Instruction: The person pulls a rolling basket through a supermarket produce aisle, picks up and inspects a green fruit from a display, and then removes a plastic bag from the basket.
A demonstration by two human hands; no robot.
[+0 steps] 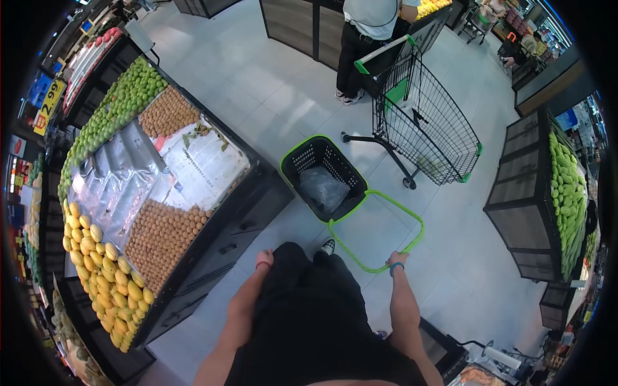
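Observation:
A black shopping basket with a bright green rim is on the floor ahead of me, with a crumpled clear plastic bag inside. Its long green pull handle reaches back toward me. My right hand, with a blue band at the wrist, is closed around the end of that handle. Beside my left thigh hangs my left hand, a red band at its wrist. Its fingers look curled in, and I see nothing in them. The nearest thing to it is the dark side of the fruit stand.
Left of me, the stand bears yellow melons, small brown round fruit and green fruit. A wire shopping cart stands beyond the basket, near a person. On the right is a stand of green vegetables.

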